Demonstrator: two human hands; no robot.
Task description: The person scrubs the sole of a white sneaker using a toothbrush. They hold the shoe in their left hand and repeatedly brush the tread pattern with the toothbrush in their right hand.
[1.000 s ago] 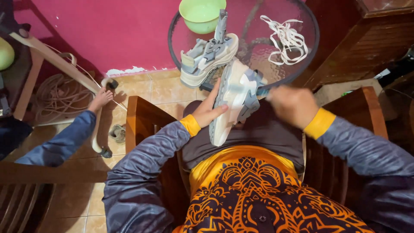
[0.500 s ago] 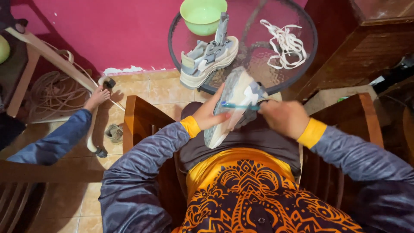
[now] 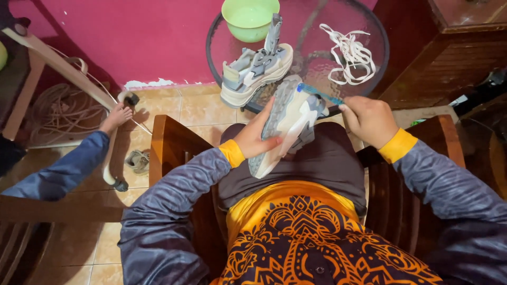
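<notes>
My left hand [image 3: 257, 138] grips a grey-and-white sneaker [image 3: 288, 122] turned sole-up over my lap. My right hand [image 3: 369, 120] holds a blue toothbrush [image 3: 318, 94] by its handle, with the brush head resting on the toe end of the sole. The matching sneaker [image 3: 254, 71] stands upright on the round glass table [image 3: 369, 31] just beyond, without its laces. A bundle of white shoelaces [image 3: 350, 51] lies on the glass to the right of it. A green plastic bowl [image 3: 249, 17] sits at the table's far edge.
I sit in a wooden armchair [image 3: 174, 142]. Another person's arm in a blue sleeve [image 3: 66, 168] reaches to a chair frame [image 3: 68, 74] at left. Coiled rope [image 3: 53, 111] and a small sandal [image 3: 138, 160] lie on the tiled floor. A dark wooden cabinet [image 3: 449, 47] stands at right.
My right hand has slid the toothbrush from the sole's middle toward its toe end. The sneaker stays in my left hand. The other person's hand remains on the chair frame.
</notes>
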